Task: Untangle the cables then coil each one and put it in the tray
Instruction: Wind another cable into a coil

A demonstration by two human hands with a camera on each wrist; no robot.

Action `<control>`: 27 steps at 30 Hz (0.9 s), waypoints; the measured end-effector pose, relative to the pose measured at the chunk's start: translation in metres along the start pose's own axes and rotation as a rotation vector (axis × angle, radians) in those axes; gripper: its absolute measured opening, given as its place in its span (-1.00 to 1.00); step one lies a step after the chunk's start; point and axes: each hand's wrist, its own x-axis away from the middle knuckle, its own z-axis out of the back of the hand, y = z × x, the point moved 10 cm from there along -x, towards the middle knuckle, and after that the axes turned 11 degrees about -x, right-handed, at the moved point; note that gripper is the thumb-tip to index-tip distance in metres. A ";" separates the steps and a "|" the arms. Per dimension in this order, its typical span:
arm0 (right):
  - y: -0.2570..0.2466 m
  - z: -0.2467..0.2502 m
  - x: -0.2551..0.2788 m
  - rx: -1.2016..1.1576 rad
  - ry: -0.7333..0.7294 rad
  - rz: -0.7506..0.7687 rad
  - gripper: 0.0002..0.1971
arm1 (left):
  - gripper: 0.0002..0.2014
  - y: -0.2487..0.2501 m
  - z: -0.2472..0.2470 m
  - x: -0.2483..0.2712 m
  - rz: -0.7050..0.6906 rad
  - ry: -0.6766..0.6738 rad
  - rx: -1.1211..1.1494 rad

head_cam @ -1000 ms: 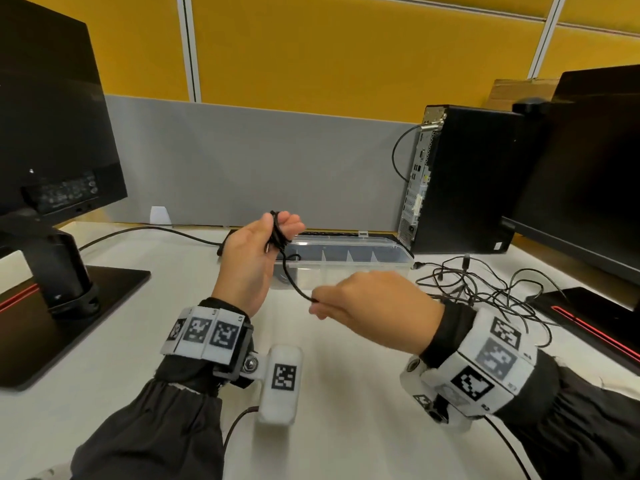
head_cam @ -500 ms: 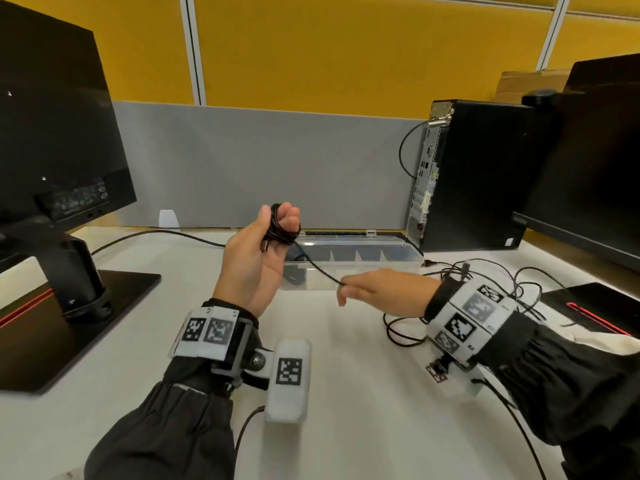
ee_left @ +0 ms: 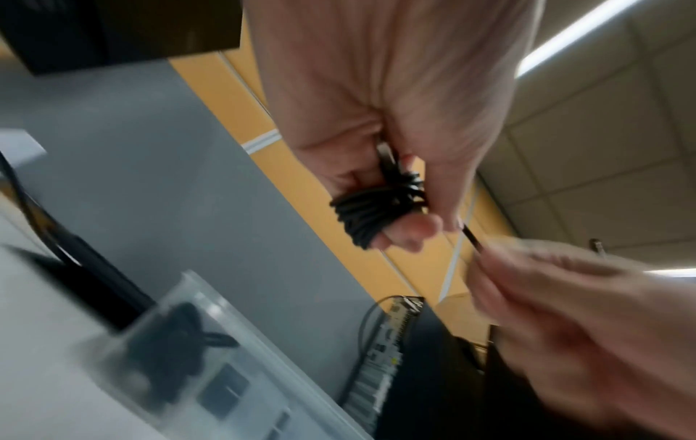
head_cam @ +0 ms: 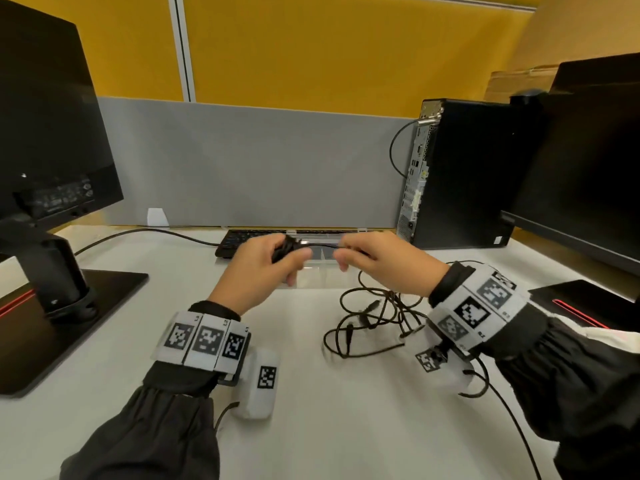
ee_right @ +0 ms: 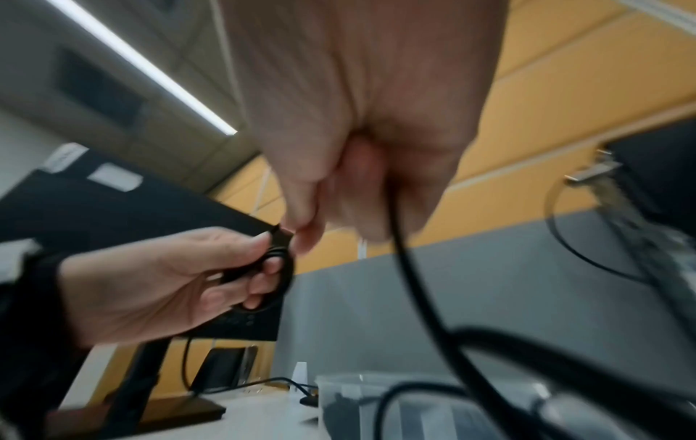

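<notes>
I see the white desk [head_cam: 311, 427] spread below me, with the clear plastic compartmented tray [head_cam: 322, 271] at 12 o'clock beyond my hands and a coiled cable already in it. A loose tangle of thin black cables [head_cam: 374, 320] lies at 3 o'clock, under my right wrist. My left hand [head_cam: 258, 275] grips the small black cable coil [ee_left: 376, 208] wound round its fingers. My right hand [head_cam: 381, 268] pinches that cable's free length just beside it. I judge I am mid-coiling; next I need another wrap, keeping the line taut.
</notes>
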 end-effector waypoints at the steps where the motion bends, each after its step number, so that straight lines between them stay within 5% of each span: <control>1: 0.016 -0.010 0.005 -0.080 -0.110 -0.085 -0.74 | -0.71 -0.010 0.010 -0.001 0.038 0.070 0.006; 5: 0.066 -0.033 0.037 -0.087 -0.394 -0.289 -0.69 | -0.67 -0.058 0.054 0.003 0.224 0.388 0.195; 10: 0.143 0.007 0.061 0.096 -0.297 -0.506 -0.68 | -0.74 -0.112 0.086 0.032 0.505 0.701 0.535; 15: 0.193 0.046 0.082 0.511 -0.290 -0.732 -0.73 | -0.72 -0.140 0.101 0.052 0.612 0.876 0.672; 19: 0.156 0.060 0.059 0.570 -0.151 -0.682 -0.63 | -0.75 -0.126 0.083 0.041 0.617 0.771 0.643; 22: 0.079 0.049 0.019 0.235 0.039 -0.350 -0.45 | -0.73 -0.099 0.057 0.022 0.522 0.604 0.630; 25: 0.001 0.005 -0.006 -0.040 -0.062 -0.135 -0.39 | -0.68 -0.064 0.030 0.007 0.383 0.410 0.515; 27: -0.029 -0.022 -0.012 -0.183 -0.134 -0.055 -0.60 | -0.69 -0.059 0.020 0.004 0.357 0.350 0.501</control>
